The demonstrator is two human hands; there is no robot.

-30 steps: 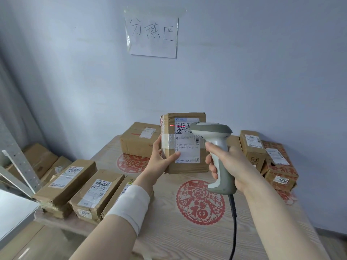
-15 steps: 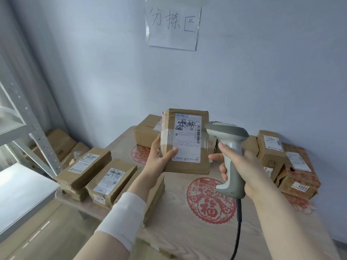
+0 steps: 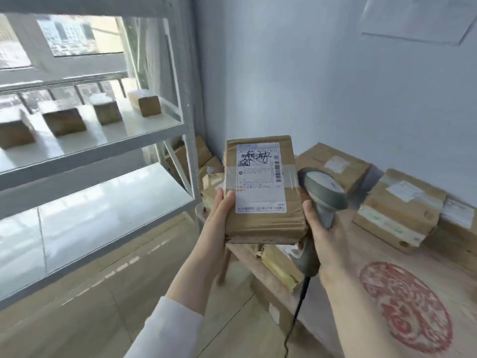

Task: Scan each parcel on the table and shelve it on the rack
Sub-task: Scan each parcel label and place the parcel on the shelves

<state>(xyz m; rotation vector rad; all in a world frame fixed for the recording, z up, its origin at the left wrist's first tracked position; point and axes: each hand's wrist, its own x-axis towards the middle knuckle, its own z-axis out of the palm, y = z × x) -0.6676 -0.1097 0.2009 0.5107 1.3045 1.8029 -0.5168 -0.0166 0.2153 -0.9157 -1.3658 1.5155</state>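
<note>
A brown cardboard parcel (image 3: 260, 223) with a white shipping label stands upright in front of me. My left hand (image 3: 218, 223) grips its lower left edge, thumb on the label. My right hand (image 3: 325, 236) holds the grey barcode scanner (image 3: 322, 195) by its handle, just right of the parcel, its thumb against the parcel's right edge. No red beam shows on the label. The white metal rack (image 3: 108, 140) fills the left half of the view, and several small parcels (image 3: 103, 112) sit on its upper shelf.
More parcels (image 3: 397, 210) lie on the wooden table (image 3: 382, 257) at right, which bears a red paper-cut print. Other boxes (image 3: 204, 161) are stacked between rack and wall. The lower rack shelf (image 3: 85, 210) is bare. A paper sign (image 3: 415, 19) hangs on the wall.
The view has swung left toward the rack. The parcel moved left off the table with my left hand. The red scan line on the label is gone, and the scanner sits beside the parcel.
</note>
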